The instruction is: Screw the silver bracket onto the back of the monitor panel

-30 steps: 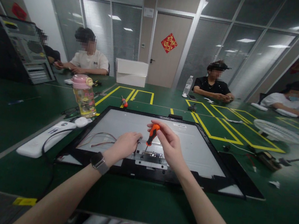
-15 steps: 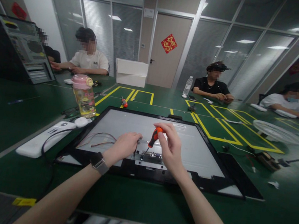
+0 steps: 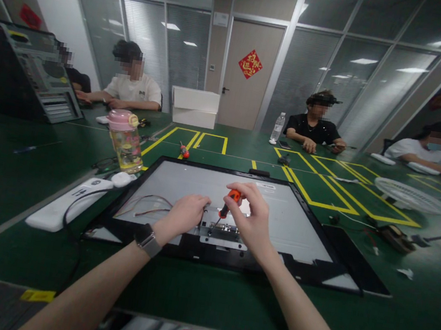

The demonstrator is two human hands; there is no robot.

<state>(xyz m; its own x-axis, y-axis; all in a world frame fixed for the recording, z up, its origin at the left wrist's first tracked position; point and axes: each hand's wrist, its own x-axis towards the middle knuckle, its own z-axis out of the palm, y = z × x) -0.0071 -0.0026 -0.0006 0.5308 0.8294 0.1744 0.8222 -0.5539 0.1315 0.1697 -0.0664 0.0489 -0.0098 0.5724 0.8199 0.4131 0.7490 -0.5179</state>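
Note:
A monitor [image 3: 301,233] lies face down on the green table, its grey metal back panel showing inside a black frame. My right hand [image 3: 251,220] is closed around an orange-handled screwdriver [image 3: 228,202], whose tip points down at a small metal bracket [image 3: 223,233] near the panel's front edge. My left hand [image 3: 184,215], with a watch on the wrist, is curled and rests on the panel just left of the bracket, pinching something too small to make out. Thin coloured wires [image 3: 143,204] loop over the panel to the left.
A white part [image 3: 65,207] with a black cable lies left of the monitor. Behind it stands a pink-lidded bottle [image 3: 124,140]; further back, another screwdriver [image 3: 183,151], a white box [image 3: 193,106] and a computer case [image 3: 29,73]. Right: a fan grille [image 3: 410,194]. Other people sit across.
My right hand has tilted the screwdriver and shifted slightly right and down toward the bracket. My left hand has stayed in place.

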